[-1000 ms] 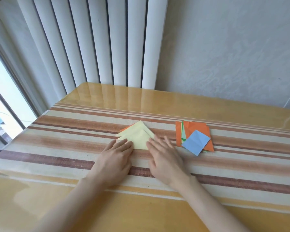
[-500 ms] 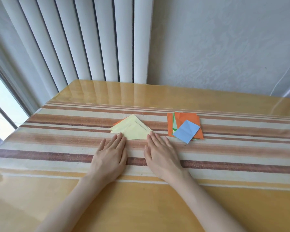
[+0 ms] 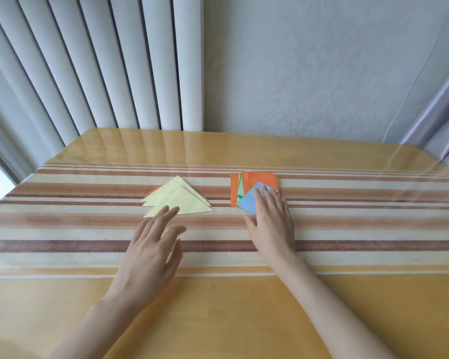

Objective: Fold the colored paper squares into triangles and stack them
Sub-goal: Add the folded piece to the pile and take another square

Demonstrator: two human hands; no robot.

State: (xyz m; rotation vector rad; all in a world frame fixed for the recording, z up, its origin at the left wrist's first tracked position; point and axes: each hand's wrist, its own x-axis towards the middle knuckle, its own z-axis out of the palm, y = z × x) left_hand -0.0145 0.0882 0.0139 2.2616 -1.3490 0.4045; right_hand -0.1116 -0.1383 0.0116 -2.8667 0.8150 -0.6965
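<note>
A stack of folded triangles (image 3: pixel 178 199) lies left of centre on the striped cloth, pale yellow on top with an orange corner peeking out behind. To its right sits a pile of unfolded paper squares (image 3: pixel 254 183), orange and green, with a light blue square (image 3: pixel 248 203) turned like a diamond on top. My right hand (image 3: pixel 271 224) lies flat with its fingertips on the blue square. My left hand (image 3: pixel 153 247) hovers just in front of the triangles, fingers spread, holding nothing.
The table (image 3: pixel 218 307) is glossy yellow wood with a brown-and-cream striped runner (image 3: pixel 373 224) across it. Vertical blinds (image 3: pixel 101 60) and a white wall stand behind the far edge. A window is at the far left.
My right hand has moved right, from beside the yellow triangles onto the blue square. My left hand has lifted off the table and drawn back a little. The camera view has shifted.
</note>
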